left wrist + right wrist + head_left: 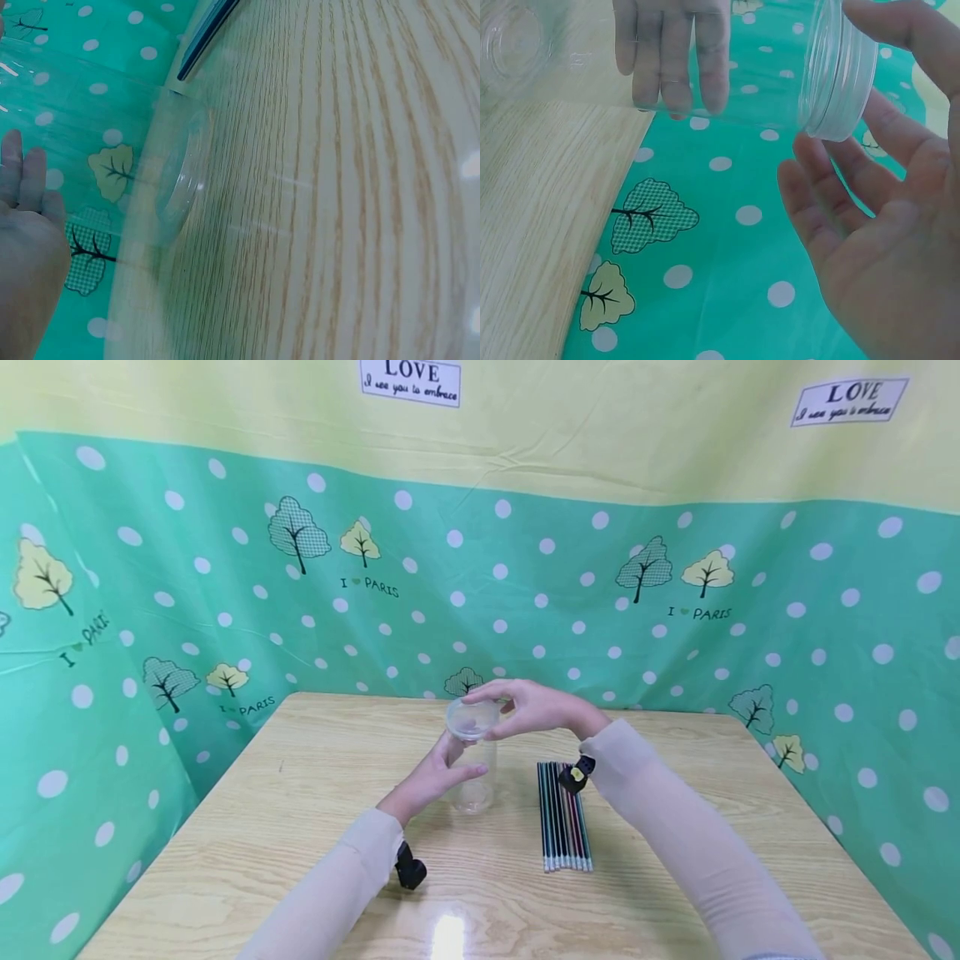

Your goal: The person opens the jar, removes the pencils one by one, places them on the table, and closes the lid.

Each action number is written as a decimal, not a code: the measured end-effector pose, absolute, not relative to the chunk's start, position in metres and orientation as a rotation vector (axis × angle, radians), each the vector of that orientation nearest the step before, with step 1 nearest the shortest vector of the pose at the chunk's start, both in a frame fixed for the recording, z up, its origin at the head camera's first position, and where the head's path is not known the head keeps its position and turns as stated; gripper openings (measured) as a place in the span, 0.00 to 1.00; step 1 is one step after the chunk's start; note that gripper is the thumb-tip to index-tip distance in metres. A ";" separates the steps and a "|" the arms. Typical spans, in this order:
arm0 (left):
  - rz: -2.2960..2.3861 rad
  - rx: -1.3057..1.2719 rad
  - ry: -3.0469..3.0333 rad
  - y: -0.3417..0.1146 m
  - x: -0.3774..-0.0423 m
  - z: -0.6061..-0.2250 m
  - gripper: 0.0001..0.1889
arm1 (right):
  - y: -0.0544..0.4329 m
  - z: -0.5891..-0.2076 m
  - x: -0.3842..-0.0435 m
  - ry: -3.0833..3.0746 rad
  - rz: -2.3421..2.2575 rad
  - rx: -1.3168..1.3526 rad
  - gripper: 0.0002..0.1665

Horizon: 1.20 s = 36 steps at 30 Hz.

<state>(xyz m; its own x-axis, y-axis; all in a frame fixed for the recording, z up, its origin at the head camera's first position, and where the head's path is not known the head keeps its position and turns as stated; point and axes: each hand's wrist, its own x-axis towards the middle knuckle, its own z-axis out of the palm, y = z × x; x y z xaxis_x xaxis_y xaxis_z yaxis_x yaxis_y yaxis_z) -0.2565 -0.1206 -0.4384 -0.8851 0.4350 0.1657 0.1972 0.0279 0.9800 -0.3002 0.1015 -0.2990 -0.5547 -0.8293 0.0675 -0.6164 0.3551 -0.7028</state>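
Note:
A clear plastic jar (pixel 474 797) stands upright on the wooden table, its see-through lid (pixel 472 720) on top. My left hand (pixel 435 779) grips the jar's body from the left, thumb toward me and the other fingers around the far side. From the right, my right hand (pixel 534 707) holds the lid by its rim, thumb and fingers spread around it. In the right wrist view the ridged lid (pixel 844 82) sits at the jar's mouth, and the left hand's fingers (pixel 676 64) show through the clear wall. Nothing is visible inside the jar.
A row of dark pencils (pixel 562 818) with pale ends lies on the table (pixel 322 777) right of the jar, partly under my right wrist. A green and yellow printed curtain (pixel 525 552) hangs behind the table and along both sides.

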 end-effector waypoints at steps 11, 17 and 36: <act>1.945 0.633 2.125 -0.122 -0.254 -0.438 0.47 | 0.089 -0.297 -0.276 2.662 -0.860 -1.166 0.37; 1.924 0.600 2.144 -0.123 -0.252 -0.436 0.46 | 0.076 -0.301 -0.260 2.818 -0.908 -0.988 0.40; 1.917 0.606 2.174 -0.121 -0.255 -0.438 0.49 | 0.079 -0.317 -0.265 2.582 -1.129 -0.922 0.52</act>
<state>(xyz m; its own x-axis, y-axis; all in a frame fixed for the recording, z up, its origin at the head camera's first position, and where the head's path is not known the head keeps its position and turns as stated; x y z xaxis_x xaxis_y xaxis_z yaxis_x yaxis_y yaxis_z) -0.2548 -0.1209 -0.4375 -0.9006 0.4145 0.1307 0.1815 0.0856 0.9797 -0.2655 0.0794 -0.3173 -0.7926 -0.6041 0.0822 -0.4705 0.5202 -0.7128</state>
